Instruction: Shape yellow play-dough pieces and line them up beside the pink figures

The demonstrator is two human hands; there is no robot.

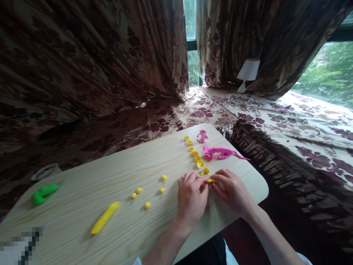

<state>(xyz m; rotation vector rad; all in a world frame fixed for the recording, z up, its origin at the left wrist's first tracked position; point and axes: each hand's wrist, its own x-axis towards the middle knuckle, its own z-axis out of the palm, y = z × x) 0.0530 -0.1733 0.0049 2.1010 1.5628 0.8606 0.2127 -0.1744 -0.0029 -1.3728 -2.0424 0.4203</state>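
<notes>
A small yellow clay piece (210, 181) is pinched between the fingertips of my left hand (193, 193) and my right hand (231, 189), low over the table. Just beyond it, a row of curved yellow clay pieces (194, 154) runs toward the far edge. Several little yellow clay balls (161, 190) lie to the left of my left hand. Farther left rests a thick yellow clay stick (104, 218). Past my right hand lies a long pink clay figure (220, 151) with a thin tail, and behind it a smaller pink clay shape (202, 136).
The pale wooden table (124, 169) has rounded corners. A green clay lump (44, 194) sits at its left end, near a clear container (46, 172). Beyond are a flower-patterned covered ledge (204, 110), heavy curtains (96, 48) and a white lamp (248, 70).
</notes>
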